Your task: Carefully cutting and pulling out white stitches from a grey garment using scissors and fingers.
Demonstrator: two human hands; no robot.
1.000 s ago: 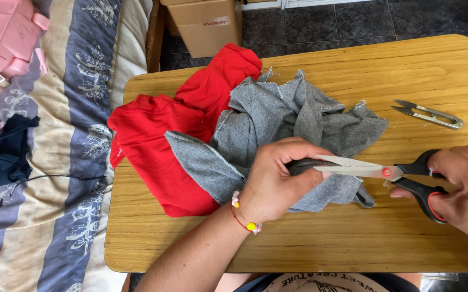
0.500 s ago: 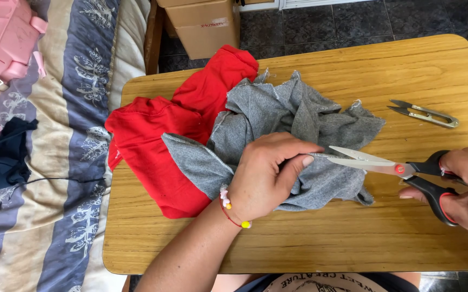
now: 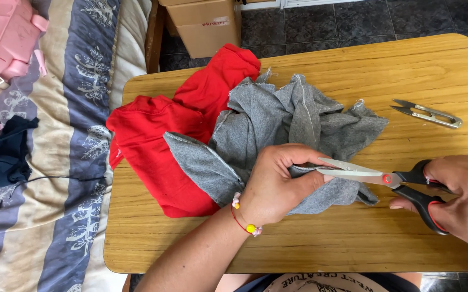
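Note:
A crumpled grey cloth [image 3: 277,124] lies on a wooden table [image 3: 353,65], partly over a red garment [image 3: 163,140]. My left hand [image 3: 277,184] pinches a fold of the grey cloth near its front edge. My right hand [image 3: 461,197] holds black-and-red scissors [image 3: 391,181] by the handles. The blades point left, with their tips at the fold that my left fingers hold.
Small metal thread snips [image 3: 429,113] lie at the table's right rear. To the left is a bed with a striped cover [image 3: 55,162], a dark garment [image 3: 1,157] and a pink bag [image 3: 7,38]. A cardboard box [image 3: 201,24] stands on the tiled floor behind the table.
The scissors first drew back to the right, then came left again; the blade tips are back at the fold in my left hand. My left hand stayed on the grey cloth.

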